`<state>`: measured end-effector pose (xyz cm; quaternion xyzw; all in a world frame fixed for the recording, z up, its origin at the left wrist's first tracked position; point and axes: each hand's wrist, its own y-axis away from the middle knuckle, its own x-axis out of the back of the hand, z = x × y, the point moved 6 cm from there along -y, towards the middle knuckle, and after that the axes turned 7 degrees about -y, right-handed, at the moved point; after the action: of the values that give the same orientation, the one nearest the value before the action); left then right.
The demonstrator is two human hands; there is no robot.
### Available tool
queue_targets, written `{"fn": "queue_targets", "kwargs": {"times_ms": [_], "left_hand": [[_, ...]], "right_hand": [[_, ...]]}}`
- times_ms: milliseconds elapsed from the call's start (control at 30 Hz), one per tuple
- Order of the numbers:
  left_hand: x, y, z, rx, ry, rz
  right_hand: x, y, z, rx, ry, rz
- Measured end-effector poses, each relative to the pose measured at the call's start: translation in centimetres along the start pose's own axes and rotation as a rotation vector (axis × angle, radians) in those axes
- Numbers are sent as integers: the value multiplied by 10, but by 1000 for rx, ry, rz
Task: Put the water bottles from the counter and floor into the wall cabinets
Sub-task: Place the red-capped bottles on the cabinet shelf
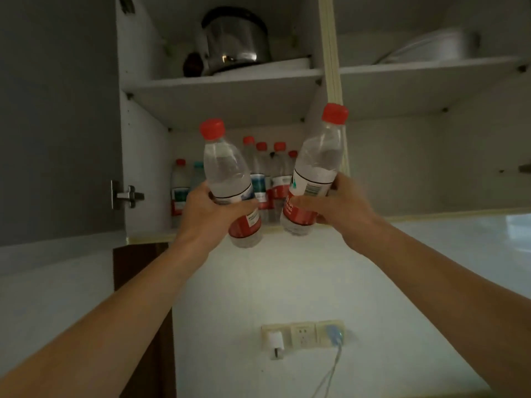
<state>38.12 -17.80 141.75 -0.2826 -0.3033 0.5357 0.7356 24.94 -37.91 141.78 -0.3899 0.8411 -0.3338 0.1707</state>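
Both my arms are raised toward the open wall cabinet (149, 239). My left hand (207, 214) grips a clear water bottle (227, 170) with a red cap and red label, tilted slightly left. My right hand (339, 205) grips a second red-capped water bottle (316, 162), tilted right, its cap in front of the cabinet's centre divider (333, 67). Both bottles are held just in front of the lower left shelf, where several stored bottles (270, 179) stand upright at the back, partly hidden by the held ones.
A steel pot (235, 41) sits on the upper left shelf and white dishes (431, 50) on the upper right shelf. The open grey door (57, 110) with its hinge (126, 195) hangs at left. Wall sockets (301, 334) with a plugged cable lie below.
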Motion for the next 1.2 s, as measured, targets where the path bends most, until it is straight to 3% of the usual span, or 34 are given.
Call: {"fn": "queue_targets", "kwargs": {"times_ms": [267, 733, 967, 1200], "left_hand": [[-13, -78, -29, 62, -36, 11], [-26, -122, -41, 13, -120, -159], [-28, -134, -53, 8, -128, -214], [-30, -132, -62, -32, -125, -184]], "right_hand": [[-3, -89, 25, -106, 129, -50], [-23, -122, 32, -202, 562, -14], [-22, -121, 29, -235, 804, 123], [-34, -100, 34, -88, 1026, 238]]}}
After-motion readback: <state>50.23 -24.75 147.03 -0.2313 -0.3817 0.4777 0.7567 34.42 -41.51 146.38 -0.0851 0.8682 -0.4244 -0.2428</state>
